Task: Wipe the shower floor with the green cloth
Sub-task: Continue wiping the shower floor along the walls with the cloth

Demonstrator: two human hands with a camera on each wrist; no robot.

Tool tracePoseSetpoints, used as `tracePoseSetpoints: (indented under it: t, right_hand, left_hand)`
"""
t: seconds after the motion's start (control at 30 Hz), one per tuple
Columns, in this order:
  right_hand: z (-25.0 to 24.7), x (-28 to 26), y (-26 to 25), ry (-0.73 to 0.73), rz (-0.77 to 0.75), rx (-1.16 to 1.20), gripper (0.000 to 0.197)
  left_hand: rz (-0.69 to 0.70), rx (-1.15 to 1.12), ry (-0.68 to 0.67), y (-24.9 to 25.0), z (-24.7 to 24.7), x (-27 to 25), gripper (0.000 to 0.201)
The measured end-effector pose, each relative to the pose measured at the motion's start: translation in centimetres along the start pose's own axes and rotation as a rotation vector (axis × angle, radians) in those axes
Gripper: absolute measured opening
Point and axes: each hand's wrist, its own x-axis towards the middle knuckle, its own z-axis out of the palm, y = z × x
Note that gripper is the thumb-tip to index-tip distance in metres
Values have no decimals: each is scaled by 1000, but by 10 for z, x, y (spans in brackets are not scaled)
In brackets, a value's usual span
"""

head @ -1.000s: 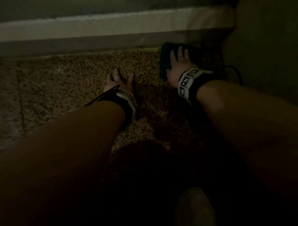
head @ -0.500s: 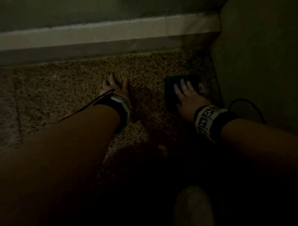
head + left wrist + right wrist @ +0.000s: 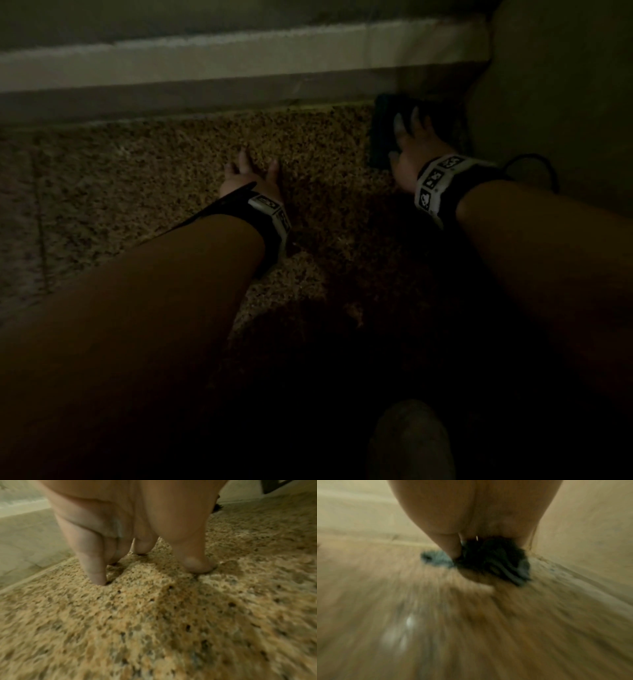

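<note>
Near the corner, the right hand [image 3: 409, 154] presses flat with spread fingers on the green cloth [image 3: 385, 133], probably soft and limp; left hand [image 3: 251, 178] spread on the shower floor [image 3: 154, 192]

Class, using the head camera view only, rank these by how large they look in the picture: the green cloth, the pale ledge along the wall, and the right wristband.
1. Pale ledge, largest, spanning most of the view's width.
2. Green cloth and right wristband: look alike in size; the right hand covers part of the cloth, so no ranking.
</note>
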Motion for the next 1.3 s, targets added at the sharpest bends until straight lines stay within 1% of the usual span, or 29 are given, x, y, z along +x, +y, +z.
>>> tracePoseSetpoints:
  t: [0.07,0.1,0.17,0.23,0.27,0.3,0.33,0.37,0.4,0.5,0.53,0.6,0.63,0.7,0.77,0.8,0.87,0.9,0.93,1.07,1.13,1.23,1.3]
  right_hand:
    - [10,-9,7,17,-22,5,61]
    - [16,-16,11,2,-27,17,62]
    - [30,-33,19,-22,-41,20,62]
    - [45,-49,27,20,-73,-21,64]
    - [52,-55,30,37,-79,-29,64]
    - [56,-58,32,37,-75,-26,65]
    - [57,-59,32,28,-66,-20,65]
    - [56,-57,31,14,-55,-13,65]
    - [54,-53,30,-4,-43,-5,65]
    - [40,-38,30,-59,-3,29,63]
    - [33,-30,31,-59,6,27,63]
    - [19,-13,31,-30,29,14,64]
    - [12,-6,31,-16,43,14,65]
    - [1,2,28,-9,68,17,66]
    - [1,3,30,10,62,5,64]
    - [4,0,33,19,51,-9,63]
    - [11,-10,39,7,26,-28,61]
    - [17,-17,42,-12,17,-20,61]
    - [24,-26,46,-33,10,-6,61]
    - [59,-65,60,-47,-9,-2,62]
    - [73,-83,62,-111,7,-6,63]
    - [80,-96,62,-184,22,8,64]
    - [69,-94,58,-244,67,15,67]
  left_hand:
    - [-1,69,-61,0,-4,4,92]
    - [4,90,-60,0,-4,4,95]
    - [2,80,-38,0,-3,4,86]
    - [-13,74,-23,1,-5,1,77]
    - [-12,75,-11,0,-4,2,77]
    - [1,103,-16,0,-2,4,82]
    - [21,131,-24,-1,-3,5,92]
    - [39,179,-35,-1,-1,7,101]
    - [44,191,-40,-2,0,7,102]
    - [23,147,-57,0,-3,4,84]
    - [19,130,-62,0,-4,3,84]
    - [24,115,-79,-3,-2,8,98]
    - [23,113,-86,-2,-1,9,101]
    - [16,97,-79,-3,0,10,98]
    - [13,77,-68,-4,0,8,93]
    - [24,91,-66,-5,2,6,96]
    - [58,156,-61,-11,7,5,114]
    - [70,169,-57,-16,10,4,116]
    - [85,164,-49,-20,14,1,113]
    - [176,84,-20,-33,35,-18,83]
    - [197,91,-24,-37,49,-30,74]
    - [213,152,-57,-39,61,-41,72]
    - [228,173,-101,-43,57,-46,76]
